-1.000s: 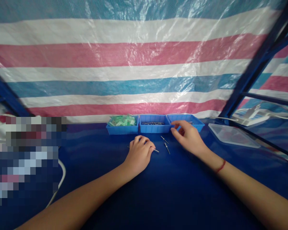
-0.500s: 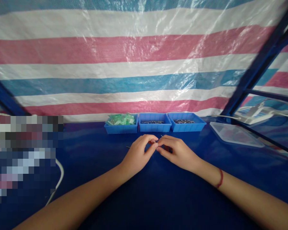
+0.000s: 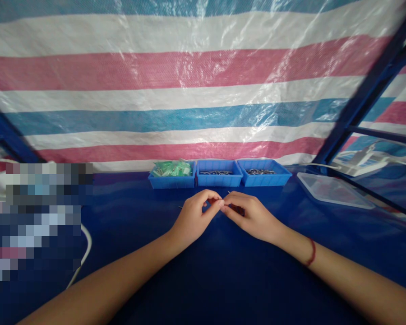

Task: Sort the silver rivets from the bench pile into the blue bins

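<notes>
Over the blue table (image 3: 203,275), my left hand (image 3: 196,215) and my right hand (image 3: 253,214) meet at the fingertips. Both are closed in a pinch, thumbs against index fingers. Whatever lies between the fingertips is too small and covered to make out. A thin metallic tip (image 3: 229,192) shows just above my right index finger. Another thin dark piece (image 3: 180,207) shows to the left of my left hand; I cannot tell whether it is held or lies on the table.
Three blue bins stand along the back: one with green-and-clear packets (image 3: 172,169), one with thin metal rods (image 3: 216,172), one with small metal pieces (image 3: 260,172). A translucent lid (image 3: 334,190) and a white power strip (image 3: 358,162) are at right, a white cable (image 3: 87,243) at left.
My fingertips have closed slightly more together at the meeting point. The whole view has shifted a little; bins and table things stay as they were.
</notes>
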### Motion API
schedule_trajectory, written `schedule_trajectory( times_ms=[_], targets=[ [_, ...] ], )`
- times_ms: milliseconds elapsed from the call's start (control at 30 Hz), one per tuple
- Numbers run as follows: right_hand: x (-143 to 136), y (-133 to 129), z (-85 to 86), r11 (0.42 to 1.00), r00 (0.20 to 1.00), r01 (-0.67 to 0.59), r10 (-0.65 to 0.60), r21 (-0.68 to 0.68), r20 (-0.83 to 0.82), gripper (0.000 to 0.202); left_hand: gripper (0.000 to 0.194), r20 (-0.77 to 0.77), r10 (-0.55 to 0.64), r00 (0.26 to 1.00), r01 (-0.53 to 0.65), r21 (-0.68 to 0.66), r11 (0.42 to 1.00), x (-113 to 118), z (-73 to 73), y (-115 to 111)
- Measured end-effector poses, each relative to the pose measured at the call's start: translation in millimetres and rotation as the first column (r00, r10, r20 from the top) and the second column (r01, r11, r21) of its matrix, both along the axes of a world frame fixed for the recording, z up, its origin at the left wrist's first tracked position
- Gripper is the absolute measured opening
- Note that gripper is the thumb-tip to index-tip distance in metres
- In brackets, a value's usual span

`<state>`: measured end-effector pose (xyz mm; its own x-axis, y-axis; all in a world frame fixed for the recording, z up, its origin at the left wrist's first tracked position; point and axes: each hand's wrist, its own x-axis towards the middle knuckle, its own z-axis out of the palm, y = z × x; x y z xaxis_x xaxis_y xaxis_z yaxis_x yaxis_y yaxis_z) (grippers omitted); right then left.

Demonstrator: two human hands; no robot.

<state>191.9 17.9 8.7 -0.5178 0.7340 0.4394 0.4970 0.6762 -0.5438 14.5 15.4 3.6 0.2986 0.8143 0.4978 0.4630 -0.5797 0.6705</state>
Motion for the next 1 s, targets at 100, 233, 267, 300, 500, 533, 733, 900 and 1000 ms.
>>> schedule_trajectory(
  times_ms=[100, 233, 267, 300, 500, 533, 733, 900, 1000],
  targets=[
    [-0.3, -0.5, 1.2, 1.000, 1.000, -0.006, 0.006, 0.013, 0.009, 0.020, 0.009, 0.003, 0.003, 1.000, -0.003, 0.000, 1.000, -0.1, -0.6, 0.3],
    [-1.3, -0.4, 3.0, 1.000, 1.000, -0.006, 0.006, 0.013, 0.008, 0.017, 0.009, 0.009, 0.003, 1.000, -0.003, 0.001, 1.000, -0.5, 0.3, 0.2],
    [-1.4, -0.3, 3.2, 1.000, 1.000, -0.004, 0.004, 0.010, 0.006, 0.016, 0.008, 0.012, 0.001, 1.000, -0.001, 0.000, 1.000, -0.6, 0.6, 0.1],
    [-1.5, -0.1, 3.3, 1.000, 1.000, -0.003, 0.003, 0.006, 0.006, 0.016, 0.008, 0.016, -0.002, 1.000, 0.002, 0.001, 1.000, -0.6, 0.9, 0.0],
    [-1.4, 0.1, 1.5, 1.000, 0.999, 0.029, -0.029, 0.001, -0.025, 0.012, 0.009, 0.024, -0.004, 1.000, 0.003, 0.014, 1.000, -0.2, -0.2, 0.3],
    [-1.4, 0.0, 0.9, 0.999, 0.999, 0.038, -0.038, 0.003, -0.032, 0.012, 0.009, 0.023, -0.003, 1.000, 0.002, 0.018, 1.000, -0.1, -0.5, 0.4],
    [-0.7, 1.6, -2.7, 0.996, 0.993, 0.081, -0.079, 0.020, -0.085, 0.009, 0.010, 0.027, -0.006, 1.000, 0.005, 0.033, 0.999, 0.6, -0.6, 1.1],
    [0.2, 2.0, -1.0, 0.990, 0.979, 0.137, -0.129, 0.037, -0.160, 0.008, 0.010, 0.028, 0.009, 1.000, -0.010, 0.038, 0.999, 0.4, -1.7, 2.1],
    [0.1, 0.0, 2.3, 0.985, 0.967, 0.163, -0.147, 0.062, -0.206, 0.011, 0.011, 0.028, 0.020, 0.999, -0.021, 0.023, 1.000, -0.4, -3.3, 3.7]
  ],
)
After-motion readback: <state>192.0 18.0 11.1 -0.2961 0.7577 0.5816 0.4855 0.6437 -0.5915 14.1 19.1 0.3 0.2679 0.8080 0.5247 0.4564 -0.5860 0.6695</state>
